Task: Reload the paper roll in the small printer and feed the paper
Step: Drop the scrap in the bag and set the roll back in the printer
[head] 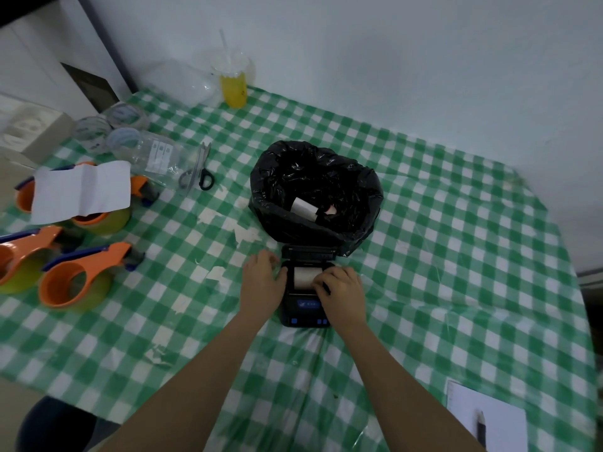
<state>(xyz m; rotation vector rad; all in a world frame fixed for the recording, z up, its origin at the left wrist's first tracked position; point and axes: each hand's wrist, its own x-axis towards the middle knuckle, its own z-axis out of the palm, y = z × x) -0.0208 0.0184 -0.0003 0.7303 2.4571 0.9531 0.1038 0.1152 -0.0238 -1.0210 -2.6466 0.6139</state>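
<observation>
A small black printer point(305, 309) with blue buttons sits on the green checked tablecloth, its lid point(308, 252) tipped open toward the back. A white paper roll point(305, 276) lies in its open bay. My left hand point(262, 282) rests against the printer's left side, fingers curled at the bay's edge. My right hand point(342, 288) lies over the right side of the bay, fingertips touching the roll's front right edge. Whether the fingers pinch the paper's loose end is hidden.
A bin lined with a black bag point(315, 194) stands right behind the printer, with a used roll core inside. Orange tape dispensers point(75, 278), a white sheet point(81, 190), scissors point(199, 171), tape rolls and a yellow drink cup point(233, 88) lie left and back. A notepad with pen point(483, 419) sits front right.
</observation>
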